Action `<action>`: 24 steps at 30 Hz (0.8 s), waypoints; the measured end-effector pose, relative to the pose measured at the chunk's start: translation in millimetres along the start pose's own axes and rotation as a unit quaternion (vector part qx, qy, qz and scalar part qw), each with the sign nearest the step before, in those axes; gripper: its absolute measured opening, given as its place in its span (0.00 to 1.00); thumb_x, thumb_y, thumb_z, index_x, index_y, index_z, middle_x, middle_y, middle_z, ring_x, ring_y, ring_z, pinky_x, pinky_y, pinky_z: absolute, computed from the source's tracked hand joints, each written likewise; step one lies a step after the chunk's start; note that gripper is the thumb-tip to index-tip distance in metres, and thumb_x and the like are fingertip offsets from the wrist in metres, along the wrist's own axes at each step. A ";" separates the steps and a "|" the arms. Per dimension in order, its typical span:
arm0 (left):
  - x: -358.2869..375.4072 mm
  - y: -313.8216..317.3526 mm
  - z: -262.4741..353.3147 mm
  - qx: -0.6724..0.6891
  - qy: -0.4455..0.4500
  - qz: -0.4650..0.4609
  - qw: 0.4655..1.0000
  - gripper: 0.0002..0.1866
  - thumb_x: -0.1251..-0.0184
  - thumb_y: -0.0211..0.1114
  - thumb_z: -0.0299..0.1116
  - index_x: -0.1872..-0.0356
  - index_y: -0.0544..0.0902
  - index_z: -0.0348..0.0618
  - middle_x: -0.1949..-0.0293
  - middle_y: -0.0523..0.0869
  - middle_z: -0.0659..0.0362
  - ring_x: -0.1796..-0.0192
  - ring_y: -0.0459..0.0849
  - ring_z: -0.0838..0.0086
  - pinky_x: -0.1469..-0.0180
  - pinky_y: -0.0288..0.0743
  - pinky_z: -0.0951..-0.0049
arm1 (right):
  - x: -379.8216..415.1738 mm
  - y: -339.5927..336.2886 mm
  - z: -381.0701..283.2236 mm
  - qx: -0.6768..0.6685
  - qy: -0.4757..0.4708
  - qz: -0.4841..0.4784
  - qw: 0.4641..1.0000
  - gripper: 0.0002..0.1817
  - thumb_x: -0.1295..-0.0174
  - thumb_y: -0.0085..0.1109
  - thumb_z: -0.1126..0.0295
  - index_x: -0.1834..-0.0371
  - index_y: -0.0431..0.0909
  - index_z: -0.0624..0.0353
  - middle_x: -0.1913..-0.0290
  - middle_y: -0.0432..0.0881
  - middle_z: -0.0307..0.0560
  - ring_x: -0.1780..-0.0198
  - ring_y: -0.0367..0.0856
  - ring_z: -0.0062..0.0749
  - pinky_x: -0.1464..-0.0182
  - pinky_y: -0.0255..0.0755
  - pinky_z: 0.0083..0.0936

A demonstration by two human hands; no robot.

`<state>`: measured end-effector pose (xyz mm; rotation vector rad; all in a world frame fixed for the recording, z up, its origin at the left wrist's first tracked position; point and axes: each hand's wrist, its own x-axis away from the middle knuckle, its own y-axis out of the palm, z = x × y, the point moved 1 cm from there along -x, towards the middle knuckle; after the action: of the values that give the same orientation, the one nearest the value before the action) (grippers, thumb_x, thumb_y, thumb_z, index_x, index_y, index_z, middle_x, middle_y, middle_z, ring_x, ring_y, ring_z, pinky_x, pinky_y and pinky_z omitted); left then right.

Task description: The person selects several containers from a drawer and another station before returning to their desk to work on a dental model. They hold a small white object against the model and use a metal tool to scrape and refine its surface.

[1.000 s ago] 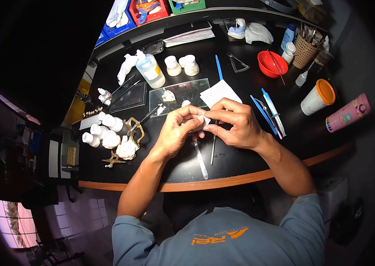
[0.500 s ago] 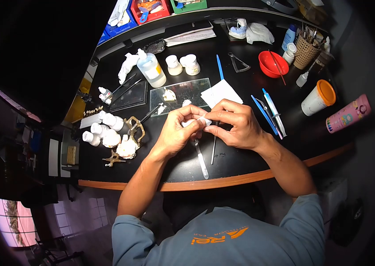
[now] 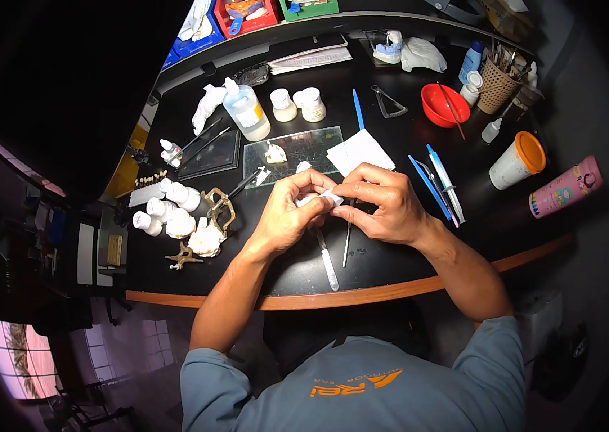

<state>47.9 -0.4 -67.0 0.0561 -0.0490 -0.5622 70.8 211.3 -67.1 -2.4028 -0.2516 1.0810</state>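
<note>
Pinching a small white piece (image 3: 324, 196) between them, left hand (image 3: 286, 216) and right hand (image 3: 383, 205) grip it

Worktop (image 3: 391, 252): matt black surface with wood edge. Spatula (image 3: 327, 261): polished metal. Slab (image 3: 297, 147): clear glossy glass. Bowl (image 3: 444, 104): red plastic.

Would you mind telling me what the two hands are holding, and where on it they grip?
Both hands pinch one small white piece: left hand at its left end, right hand at its right end, fingertips only. What the piece is cannot be told.
</note>
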 end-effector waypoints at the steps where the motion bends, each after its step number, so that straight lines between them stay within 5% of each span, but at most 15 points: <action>1: 0.0 0.5 0.0 0.006 -0.005 0.003 1.000 0.10 0.28 0.66 0.30 0.52 0.83 0.36 0.67 0.86 0.61 0.72 0.77 0.84 0.71 0.69 0.82 | -0.1 -0.1 0.2 -0.002 0.000 0.000 1.000 0.18 0.49 0.82 0.74 0.53 0.91 0.60 0.63 0.86 0.45 0.65 0.88 0.34 0.65 0.81 0.28; 14: 1.5 -0.6 1.0 -0.006 -0.005 0.015 1.000 0.14 0.24 0.67 0.34 0.48 0.83 0.35 0.65 0.89 0.59 0.72 0.83 0.82 0.71 0.72 0.83 | -1.1 -0.7 0.7 0.006 0.009 -0.005 1.000 0.17 0.43 0.81 0.69 0.51 0.90 0.62 0.63 0.87 0.46 0.66 0.88 0.34 0.66 0.80 0.27; 24: 1.8 -3.3 3.3 0.022 0.006 0.002 1.000 0.13 0.30 0.59 0.27 0.47 0.78 0.36 0.61 0.89 0.56 0.71 0.84 0.79 0.70 0.72 0.81 | -3.9 -4.0 -2.6 0.009 0.006 -0.003 1.000 0.15 0.41 0.80 0.67 0.54 0.89 0.64 0.63 0.87 0.47 0.67 0.88 0.33 0.66 0.80 0.27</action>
<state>47.4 -4.3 -63.9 0.1025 -0.0490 -0.5562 70.2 212.5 -61.1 -2.3889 -0.2444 1.0619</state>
